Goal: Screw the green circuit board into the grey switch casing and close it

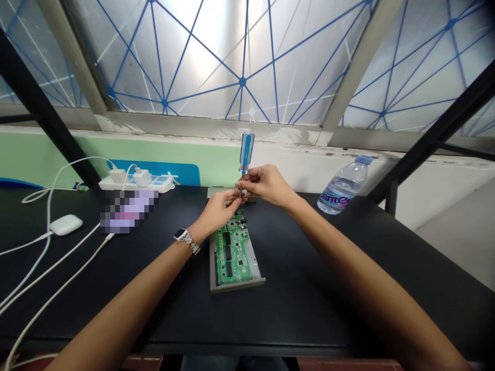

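A screwdriver [246, 152] with a clear and blue handle stands nearly upright, handle up, over the far end of a green circuit board [235, 257]. My right hand [268, 185] is closed, its fingertips pinching the metal shaft just below the handle. Lower down, my left hand [220, 208] has its thumb and fingers closed around the shaft's lower end. The fingers hide the screwdriver's tip, and a small part there cannot be made out. The board lies in an open metal casing [237, 287] on the black table, its far end partly covered by my left hand.
Behind my hands lies a flat metal piece [215, 191]. To the left are a white power strip [166, 185] with chargers, a blurred phone-like object [129, 212], a white earbud case [66, 224] and cables. A water bottle [344, 185] leans at the right, near a black frame bar [429, 139].
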`<action>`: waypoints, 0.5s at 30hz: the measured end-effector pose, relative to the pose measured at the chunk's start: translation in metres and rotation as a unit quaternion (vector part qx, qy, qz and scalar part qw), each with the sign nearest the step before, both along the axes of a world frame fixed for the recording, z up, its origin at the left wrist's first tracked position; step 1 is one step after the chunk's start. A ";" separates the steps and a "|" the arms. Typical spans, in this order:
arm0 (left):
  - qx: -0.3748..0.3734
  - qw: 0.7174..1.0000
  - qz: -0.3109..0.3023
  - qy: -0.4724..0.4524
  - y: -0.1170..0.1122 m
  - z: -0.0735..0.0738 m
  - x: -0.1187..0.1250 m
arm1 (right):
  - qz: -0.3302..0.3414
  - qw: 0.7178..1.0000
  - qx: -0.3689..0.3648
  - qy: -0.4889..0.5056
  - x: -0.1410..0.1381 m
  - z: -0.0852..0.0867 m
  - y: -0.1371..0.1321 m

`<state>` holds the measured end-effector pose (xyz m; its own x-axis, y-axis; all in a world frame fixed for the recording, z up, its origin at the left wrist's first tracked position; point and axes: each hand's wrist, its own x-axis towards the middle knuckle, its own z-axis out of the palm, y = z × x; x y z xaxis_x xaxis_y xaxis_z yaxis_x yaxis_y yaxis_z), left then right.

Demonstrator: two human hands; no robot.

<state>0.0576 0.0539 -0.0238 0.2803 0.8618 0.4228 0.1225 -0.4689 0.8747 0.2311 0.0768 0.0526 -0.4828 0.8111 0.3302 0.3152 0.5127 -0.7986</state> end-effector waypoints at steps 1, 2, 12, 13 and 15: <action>0.011 1.000 0.024 0.009 -0.001 0.000 0.000 | -0.011 1.000 0.011 -0.003 -0.001 0.000 0.000; 0.022 0.998 0.051 0.020 -0.002 0.001 0.001 | -0.024 0.999 0.026 -0.007 -0.002 -0.001 0.000; 0.011 0.997 0.082 -0.003 0.000 0.001 0.000 | -0.051 0.997 0.050 0.000 -0.008 -0.004 0.001; 0.009 0.997 0.079 -0.005 -0.001 0.001 0.000 | -0.027 0.999 0.033 0.014 -0.007 -0.002 0.001; 0.008 0.997 0.071 -0.001 -0.003 0.004 0.000 | 0.017 0.999 -0.009 0.043 -0.004 0.002 0.001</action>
